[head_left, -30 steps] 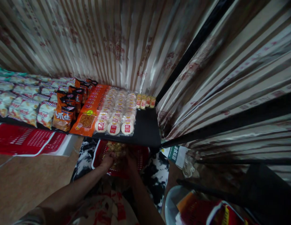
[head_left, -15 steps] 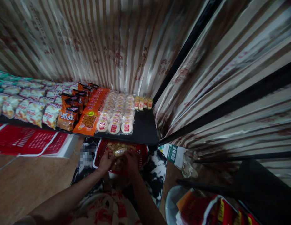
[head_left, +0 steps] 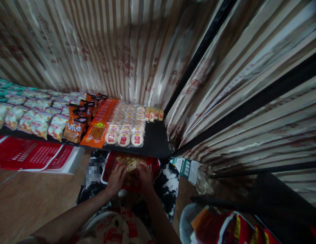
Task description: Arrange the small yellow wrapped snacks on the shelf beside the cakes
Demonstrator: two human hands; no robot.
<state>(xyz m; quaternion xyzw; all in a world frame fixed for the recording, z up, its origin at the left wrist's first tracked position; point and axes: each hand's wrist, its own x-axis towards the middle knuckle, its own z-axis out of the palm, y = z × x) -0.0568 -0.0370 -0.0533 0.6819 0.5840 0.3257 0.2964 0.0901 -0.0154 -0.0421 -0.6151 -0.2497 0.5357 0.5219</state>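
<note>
Now both in red basket (head_left: 152,165) under shelf (head_left: 158,140). Left hand (head_left: 116,179) and right hand (head_left: 145,174) curled around small packets (head_left: 131,165), gripping them between the two. Basket sits on patterned cloth (head_left: 170,189).

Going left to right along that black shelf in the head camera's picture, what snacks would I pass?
White and yellow snack bags → dark orange bags → flat orange packs → round white cakes in clear wrap → small yellow packets.
</note>
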